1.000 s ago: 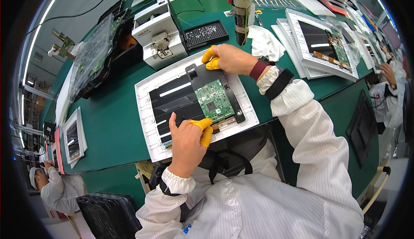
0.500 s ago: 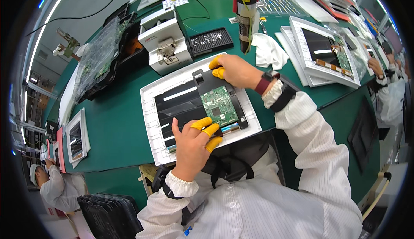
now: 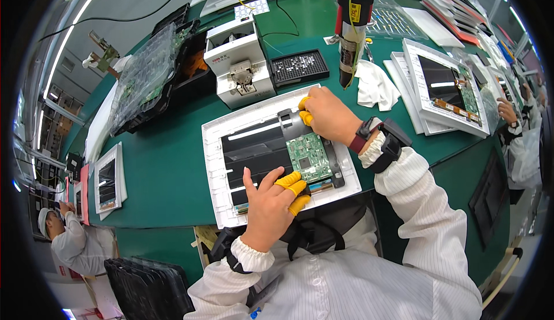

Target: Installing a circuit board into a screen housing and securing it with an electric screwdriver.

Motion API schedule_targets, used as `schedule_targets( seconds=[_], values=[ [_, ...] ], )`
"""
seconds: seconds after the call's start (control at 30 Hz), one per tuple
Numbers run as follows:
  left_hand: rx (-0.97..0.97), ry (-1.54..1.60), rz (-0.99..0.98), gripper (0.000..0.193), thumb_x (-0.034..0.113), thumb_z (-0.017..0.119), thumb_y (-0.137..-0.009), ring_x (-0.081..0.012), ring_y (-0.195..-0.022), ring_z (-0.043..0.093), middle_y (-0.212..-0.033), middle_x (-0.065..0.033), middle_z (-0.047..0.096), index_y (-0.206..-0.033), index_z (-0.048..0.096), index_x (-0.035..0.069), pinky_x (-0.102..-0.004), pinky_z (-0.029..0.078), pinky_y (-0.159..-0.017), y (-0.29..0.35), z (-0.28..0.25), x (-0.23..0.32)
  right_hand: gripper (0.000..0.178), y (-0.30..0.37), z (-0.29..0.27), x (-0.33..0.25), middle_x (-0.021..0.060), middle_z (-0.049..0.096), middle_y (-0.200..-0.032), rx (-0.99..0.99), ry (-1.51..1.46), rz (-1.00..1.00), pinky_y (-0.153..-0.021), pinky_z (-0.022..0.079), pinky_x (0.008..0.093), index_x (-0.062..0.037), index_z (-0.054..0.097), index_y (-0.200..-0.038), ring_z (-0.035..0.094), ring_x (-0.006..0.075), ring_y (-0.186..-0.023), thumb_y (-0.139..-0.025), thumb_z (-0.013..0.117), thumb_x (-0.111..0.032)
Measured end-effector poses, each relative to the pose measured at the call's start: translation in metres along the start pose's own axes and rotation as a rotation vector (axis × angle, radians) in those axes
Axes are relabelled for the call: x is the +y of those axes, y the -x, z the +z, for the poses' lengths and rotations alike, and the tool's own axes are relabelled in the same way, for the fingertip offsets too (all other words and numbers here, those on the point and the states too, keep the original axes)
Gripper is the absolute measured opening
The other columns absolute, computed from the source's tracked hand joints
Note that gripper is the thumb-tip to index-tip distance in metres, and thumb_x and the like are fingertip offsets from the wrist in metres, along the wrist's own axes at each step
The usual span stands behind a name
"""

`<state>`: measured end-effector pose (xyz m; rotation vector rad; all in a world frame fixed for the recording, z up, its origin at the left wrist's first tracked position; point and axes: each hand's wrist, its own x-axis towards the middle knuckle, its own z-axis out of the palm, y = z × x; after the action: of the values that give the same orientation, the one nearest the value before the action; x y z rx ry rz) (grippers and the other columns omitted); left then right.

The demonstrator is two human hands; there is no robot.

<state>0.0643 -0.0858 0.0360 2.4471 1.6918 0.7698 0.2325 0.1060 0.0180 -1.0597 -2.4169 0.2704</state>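
I'm watching a person working at a green table (image 3: 161,181), with twelve o'clock pointing to its far side. A white frame (image 3: 214,164) is lying close to the near edge, in front of the person. Inside it, a dark screen (image 3: 248,164) is showing toward nine o'clock, and a black plate (image 3: 287,121) is sitting toward three o'clock.

A green board (image 3: 314,161) is resting on that plate, in between the two hands. The left hand (image 3: 270,210) is bending in at seven o'clock from the board, its fingertips reaching the board's near edge. The right hand (image 3: 329,117) is reaching over at one o'clock, with its fingers at the plate's far end. Both are wearing yellow finger covers (image 3: 295,184). The hands are working apart, and I'm not able to tell if either one is pinching anything.

A white machine (image 3: 241,66) is standing at eleven o'clock, a black tray (image 3: 300,67) is lying at twelve, and a white cloth (image 3: 375,86) is lying crumpled between one and two.
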Motion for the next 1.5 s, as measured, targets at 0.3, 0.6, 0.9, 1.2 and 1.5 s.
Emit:
schedule_targets(
  seconds=[0.3,0.6,0.9,1.2,1.5],
  values=[
    [-0.012,-0.007,-0.005,0.024,0.018,0.081,-0.072,-0.0263,-0.114,0.059,-0.092,-0.0038,0.071,-0.094,0.075,0.011,-0.0671,0.014,-0.109,0.001,-0.001,0.0,0.023,-0.003,0.0,-0.007,0.0163,0.057,-0.12,0.021,0.033,-0.106,-0.094,0.043,0.0409,-0.0019,0.072,-0.098,0.052,0.0336,-0.112,-0.076,0.068,-0.007],
    [-0.033,-0.056,0.0,0.025,0.02,0.081,-0.072,-0.0267,-0.116,0.058,-0.091,-0.0037,0.07,-0.095,0.074,0.011,-0.0671,0.013,-0.108,0.003,-0.003,0.001,0.023,-0.012,-0.003,-0.023,0.0175,0.051,-0.136,-0.095,0.268,-0.166,-0.105,0.036,0.0469,-0.0071,0.074,-0.098,0.042,0.0343,-0.131,-0.078,0.064,-0.009],
    [-0.073,-0.088,-0.055,0.022,0.02,0.077,-0.077,-0.028,-0.12,0.054,-0.083,-0.0065,0.066,-0.095,0.072,0.007,-0.0676,0.015,-0.107,0.0,-0.003,0.009,0.029,-0.008,0.001,-0.006,0.0183,0.046,-0.141,-0.058,0.209,-0.131,-0.107,0.032,0.0482,-0.0134,0.074,-0.106,0.037,0.0351,-0.134,-0.084,0.056,-0.012],
    [-0.101,-0.128,-0.107,0.027,0.016,0.076,-0.077,-0.0278,-0.123,0.053,-0.087,-0.0072,0.065,-0.102,0.069,0.007,-0.068,0.016,-0.107,-0.003,-0.005,0.017,0.028,0.002,-0.008,0.0,0.0217,0.044,-0.142,-0.088,0.23,-0.131,-0.111,0.029,0.05,-0.008,0.073,-0.106,0.036,0.0401,-0.136,-0.084,0.056,-0.011],
    [-0.112,-0.172,-0.071,0.029,0.016,0.075,-0.079,-0.027,-0.123,0.053,-0.091,-0.0068,0.065,-0.107,0.07,0.009,-0.0679,0.014,-0.108,-0.001,-0.003,0.018,0.026,0.029,-0.009,0.021,0.0225,0.038,-0.146,-0.009,0.112,0.032,-0.11,0.031,0.0489,-0.0035,0.07,-0.108,0.035,0.0404,-0.136,-0.084,0.064,-0.013]
  ],
)
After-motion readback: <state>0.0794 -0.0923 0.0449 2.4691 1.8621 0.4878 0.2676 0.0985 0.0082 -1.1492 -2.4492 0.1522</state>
